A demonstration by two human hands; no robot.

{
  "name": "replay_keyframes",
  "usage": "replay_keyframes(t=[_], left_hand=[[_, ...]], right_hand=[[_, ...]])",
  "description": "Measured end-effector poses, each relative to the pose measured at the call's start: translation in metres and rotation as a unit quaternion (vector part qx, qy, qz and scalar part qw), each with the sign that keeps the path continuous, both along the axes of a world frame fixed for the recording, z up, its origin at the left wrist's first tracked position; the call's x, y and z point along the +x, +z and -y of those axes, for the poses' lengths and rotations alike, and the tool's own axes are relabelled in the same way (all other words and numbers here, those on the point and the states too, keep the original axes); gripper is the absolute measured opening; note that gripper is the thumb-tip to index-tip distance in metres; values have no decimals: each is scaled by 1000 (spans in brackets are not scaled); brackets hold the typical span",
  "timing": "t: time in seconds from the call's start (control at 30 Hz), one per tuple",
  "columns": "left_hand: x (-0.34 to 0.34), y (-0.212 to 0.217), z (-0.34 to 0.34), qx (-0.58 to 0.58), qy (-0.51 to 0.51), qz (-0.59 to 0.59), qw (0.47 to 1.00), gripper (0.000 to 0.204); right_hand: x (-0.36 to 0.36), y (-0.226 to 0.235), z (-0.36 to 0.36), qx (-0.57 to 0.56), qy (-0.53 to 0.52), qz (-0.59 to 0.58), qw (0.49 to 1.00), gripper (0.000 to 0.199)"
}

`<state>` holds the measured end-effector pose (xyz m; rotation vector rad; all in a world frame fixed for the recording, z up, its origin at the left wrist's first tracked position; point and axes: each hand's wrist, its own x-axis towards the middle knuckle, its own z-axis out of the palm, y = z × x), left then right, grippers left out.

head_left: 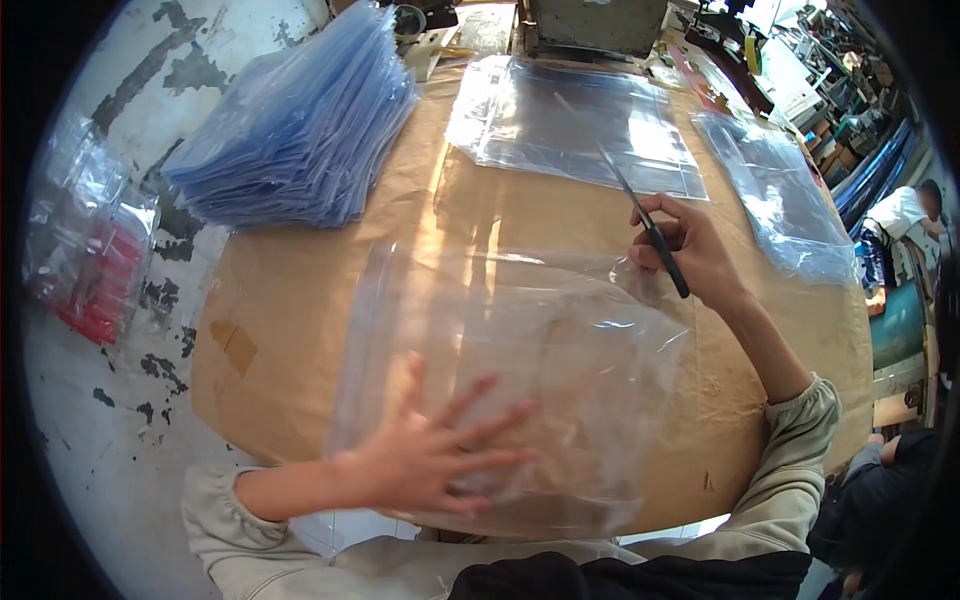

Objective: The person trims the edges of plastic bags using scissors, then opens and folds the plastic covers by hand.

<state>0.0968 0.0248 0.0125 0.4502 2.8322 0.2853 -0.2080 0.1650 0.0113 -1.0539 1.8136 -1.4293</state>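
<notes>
A clear plastic bag or sheet (570, 350) lies on the brown-covered table in front of me. My left hand (440, 460) rests on its lower left part, fingers spread, slightly blurred by motion. At its upper right corner is my right hand (690, 250), closed round a thin black-handled blade (660, 250) whose long narrow tip points up and to the left. The fingertips of that hand are next to the sheet's corner; whether they also pinch the plastic I cannot tell.
A tall pile of bluish plastic sheets (290, 130) stands at the far left. Flat clear sheets (580, 130) lie at the back, and more sheets (785, 195) at the right. Clear and red plastic packets (100, 250) sit far left. Another person (900, 215) is at the far right.
</notes>
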Motion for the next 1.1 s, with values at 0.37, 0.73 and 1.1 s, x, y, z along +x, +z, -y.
replay_keyframes(t=[0.37,0.73,1.1], left_hand=[[-39,53,35,-121,112,-171,971,28],[-110,-20,21,470,194,-87,857,20],[-108,-11,26,465,218,37,857,15]], right_hand=[[88,1,-3,49,50,210,975,27],[81,-1,-26,51,15,319,946,34],[47,17,-87,187,77,324,924,36]])
